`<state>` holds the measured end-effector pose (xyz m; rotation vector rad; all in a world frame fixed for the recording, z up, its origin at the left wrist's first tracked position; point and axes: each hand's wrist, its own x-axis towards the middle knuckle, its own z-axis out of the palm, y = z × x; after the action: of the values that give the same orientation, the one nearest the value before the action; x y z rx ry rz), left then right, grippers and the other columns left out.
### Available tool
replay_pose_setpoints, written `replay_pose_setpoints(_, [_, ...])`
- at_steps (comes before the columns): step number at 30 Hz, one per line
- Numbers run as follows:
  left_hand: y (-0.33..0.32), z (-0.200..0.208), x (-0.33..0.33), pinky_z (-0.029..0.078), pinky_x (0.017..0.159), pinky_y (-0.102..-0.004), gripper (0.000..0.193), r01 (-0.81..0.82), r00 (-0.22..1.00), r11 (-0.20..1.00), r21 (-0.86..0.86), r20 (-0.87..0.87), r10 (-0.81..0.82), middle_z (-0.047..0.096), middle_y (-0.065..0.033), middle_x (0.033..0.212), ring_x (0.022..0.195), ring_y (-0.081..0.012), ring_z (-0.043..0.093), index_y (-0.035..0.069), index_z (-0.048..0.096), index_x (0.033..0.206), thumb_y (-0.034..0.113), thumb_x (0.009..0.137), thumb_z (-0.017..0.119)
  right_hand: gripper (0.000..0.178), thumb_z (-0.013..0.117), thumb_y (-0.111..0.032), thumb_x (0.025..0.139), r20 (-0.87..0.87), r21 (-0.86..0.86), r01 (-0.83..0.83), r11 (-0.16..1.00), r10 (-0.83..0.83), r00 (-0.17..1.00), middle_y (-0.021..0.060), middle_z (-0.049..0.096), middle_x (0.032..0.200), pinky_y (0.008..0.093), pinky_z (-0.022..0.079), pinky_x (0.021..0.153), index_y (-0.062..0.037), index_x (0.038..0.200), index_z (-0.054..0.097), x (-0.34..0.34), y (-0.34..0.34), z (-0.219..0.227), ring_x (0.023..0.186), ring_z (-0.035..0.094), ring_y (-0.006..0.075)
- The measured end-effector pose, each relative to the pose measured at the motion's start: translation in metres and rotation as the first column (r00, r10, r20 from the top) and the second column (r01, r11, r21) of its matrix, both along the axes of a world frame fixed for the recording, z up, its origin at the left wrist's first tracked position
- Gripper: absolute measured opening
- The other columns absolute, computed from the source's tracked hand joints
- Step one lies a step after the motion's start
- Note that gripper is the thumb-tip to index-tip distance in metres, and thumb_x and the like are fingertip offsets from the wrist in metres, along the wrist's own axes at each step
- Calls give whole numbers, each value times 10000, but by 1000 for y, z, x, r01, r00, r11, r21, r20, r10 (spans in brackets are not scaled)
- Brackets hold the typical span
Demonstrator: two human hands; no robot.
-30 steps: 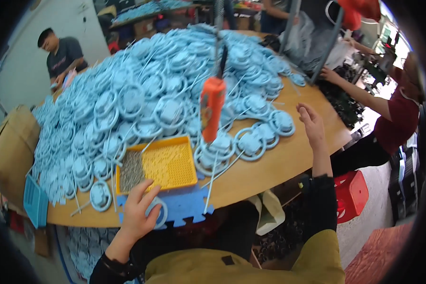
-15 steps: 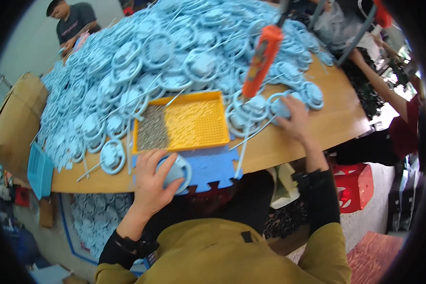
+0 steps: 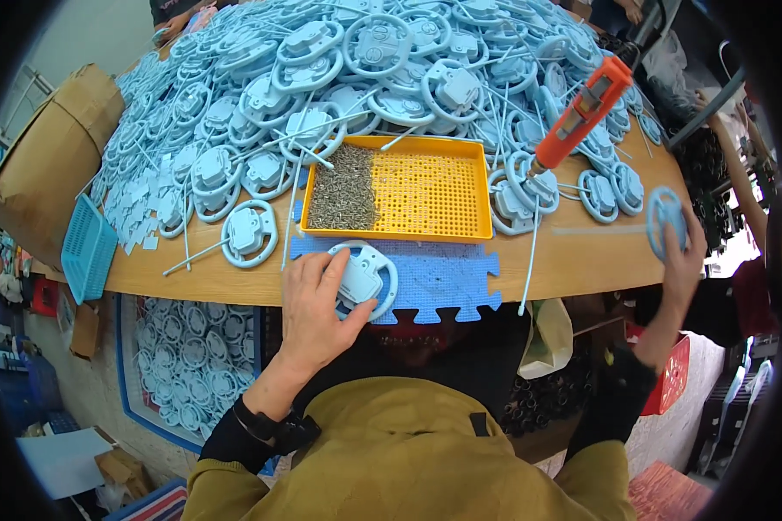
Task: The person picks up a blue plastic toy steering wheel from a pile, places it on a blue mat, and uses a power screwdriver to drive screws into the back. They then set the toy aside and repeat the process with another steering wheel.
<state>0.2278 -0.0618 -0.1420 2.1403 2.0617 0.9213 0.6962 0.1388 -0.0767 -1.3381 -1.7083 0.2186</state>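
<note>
My left hand is closed on the rim of a light-blue toy steering wheel, thumb and fingers around its left side. That wheel lies at the front of the blue foam mat. Far to the right, my right hand grips a second light-blue toy steering wheel, tilted on edge over the table's right side. Between the hands, an orange electric screwdriver hangs slanted, its tip at a steering wheel with a thin stick. Behind the mat sits a yellow perforated tray, small screws heaped in its left part.
A big pile of light-blue steering wheels covers the table's back. At left stand a blue basket and a brown cardboard box. Below, a blue-rimmed crate holds more wheels. Other people's arms show at right and top left.
My right hand has picked up a steering wheel from beside the pile and carried it right, toward the table's edge. My left hand stays on its wheel. The head view has shifted.
</note>
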Motion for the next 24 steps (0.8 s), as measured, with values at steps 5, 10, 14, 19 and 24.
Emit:
replay_pose_setpoints(5, [3,-8,-6,376,866,-415,658,-1,998,998,57,69,-3,498,-147,1080,999,-328,470,-5,501,1196,213,640,778,473,591,-93,799,-590,-283,-469,837,234,773,121,619,1102,267,511,719,32,1249,515,-87,-96,-1,860,619,137])
replay_pose_setpoints(10, [4,-8,-8,395,920,-414,670,27,988,1000,-7,150,-25,502,-173,1138,1054,-351,495,1,492,1233,176,651,776,379,672,-152,778,-406,-430,-744,511,627,665,113,577,1135,363,404,927,-25,1125,590,-219,-125,-51,1081,514,243])
replay_pose_setpoints(14, [-2,-9,-8,379,962,-416,709,35,981,999,-19,190,-31,473,-182,1194,1110,-354,468,2,450,1281,165,668,767,405,676,-142,755,-40,-363,-676,641,714,699,122,541,1192,388,375,972,-53,1140,585,-257,-118,-54,1138,470,319])
replay_pose_setpoints(19, [-4,-14,-11,368,981,-415,710,1,983,1000,-15,183,2,453,-190,1219,1131,-359,454,-14,445,1284,148,668,760,488,711,-164,731,228,-254,-707,660,751,619,109,512,1268,421,368,975,-73,1188,566,-263,-100,-63,1155,452,331])
replay_pose_setpoints(24, [2,-15,-13,360,1004,-404,700,10,973,999,-33,232,-2,446,-198,1246,1170,-361,441,-14,446,1286,145,677,752,499,703,-158,739,206,-263,-741,618,786,583,109,505,1284,421,363,991,-80,1211,560,-263,-86,-70,1169,443,331])
